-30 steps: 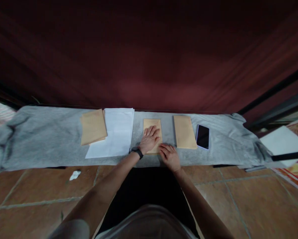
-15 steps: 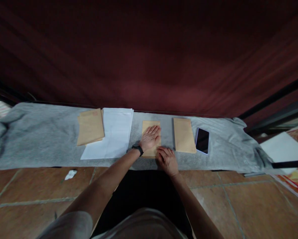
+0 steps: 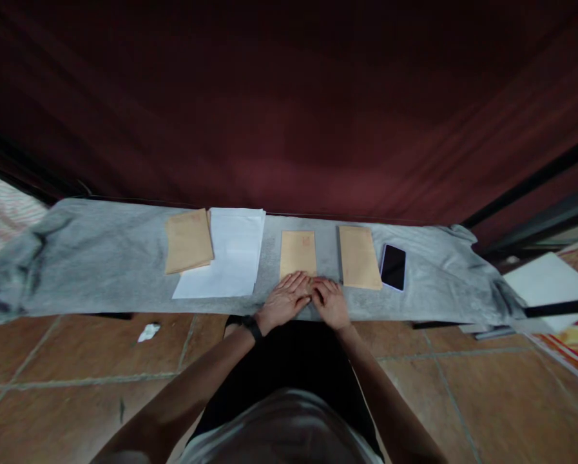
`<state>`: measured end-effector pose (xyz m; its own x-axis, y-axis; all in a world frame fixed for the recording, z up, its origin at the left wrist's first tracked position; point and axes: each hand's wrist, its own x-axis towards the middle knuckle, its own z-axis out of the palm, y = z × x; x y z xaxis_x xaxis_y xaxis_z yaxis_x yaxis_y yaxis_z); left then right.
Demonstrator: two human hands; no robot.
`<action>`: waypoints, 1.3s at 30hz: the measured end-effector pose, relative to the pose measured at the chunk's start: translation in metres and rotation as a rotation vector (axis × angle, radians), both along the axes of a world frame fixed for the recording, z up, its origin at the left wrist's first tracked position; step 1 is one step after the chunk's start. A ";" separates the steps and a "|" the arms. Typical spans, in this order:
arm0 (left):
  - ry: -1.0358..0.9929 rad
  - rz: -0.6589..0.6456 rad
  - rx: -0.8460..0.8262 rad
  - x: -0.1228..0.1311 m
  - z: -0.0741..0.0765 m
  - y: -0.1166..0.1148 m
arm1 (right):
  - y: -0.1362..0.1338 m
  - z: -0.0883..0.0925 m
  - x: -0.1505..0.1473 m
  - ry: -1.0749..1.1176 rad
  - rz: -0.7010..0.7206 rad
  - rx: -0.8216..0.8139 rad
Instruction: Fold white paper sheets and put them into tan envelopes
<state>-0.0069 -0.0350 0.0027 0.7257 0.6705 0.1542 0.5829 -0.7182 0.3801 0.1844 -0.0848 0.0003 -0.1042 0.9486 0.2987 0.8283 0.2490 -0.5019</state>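
A brown paper envelope (image 3: 298,250) with a faint red stamp mark lies in front of me on a grey cloth. My left hand (image 3: 285,299), below a dark wristband, rests flat across its lower part with the fingers stretched out. My right hand (image 3: 331,301) is at the lower right corner of the envelope, its fingers bent and closed around the edge. The two hands almost meet, and they hide the envelope's near end.
To the left, several brown envelopes (image 3: 188,241) overlap white paper sheets (image 3: 238,251). A brown envelope stack (image 3: 359,258) and a phone (image 3: 394,267) lie to the right. Grey cloth (image 3: 109,258) covers the narrow bench. A dark red curtain (image 3: 289,129) hangs behind. Crumpled white paper (image 3: 148,332) lies on the floor.
My left hand has slid from the envelope's middle down to its near end, beside my right hand, uncovering the stamp mark. My right hand has stayed near the lower right corner.
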 end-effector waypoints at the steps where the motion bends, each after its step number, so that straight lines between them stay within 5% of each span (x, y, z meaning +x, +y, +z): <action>1: 0.008 0.012 0.031 -0.004 0.000 -0.006 | -0.001 0.000 0.001 0.002 0.004 0.000; 6: -0.056 0.125 0.075 -0.016 0.000 -0.022 | -0.004 -0.001 0.002 -0.001 0.031 0.021; 17: -0.125 0.294 0.024 -0.010 0.002 -0.014 | -0.002 -0.002 -0.013 -0.040 -0.102 0.051; 26: -0.088 0.198 0.123 -0.018 -0.003 -0.028 | -0.036 -0.016 -0.059 -0.170 -0.028 0.077; 34: -0.039 0.243 0.203 -0.036 -0.003 -0.046 | -0.047 -0.014 -0.027 -0.214 -0.114 0.060; 39: -0.015 0.322 0.222 -0.026 -0.002 -0.055 | -0.049 -0.010 -0.025 -0.231 -0.148 0.062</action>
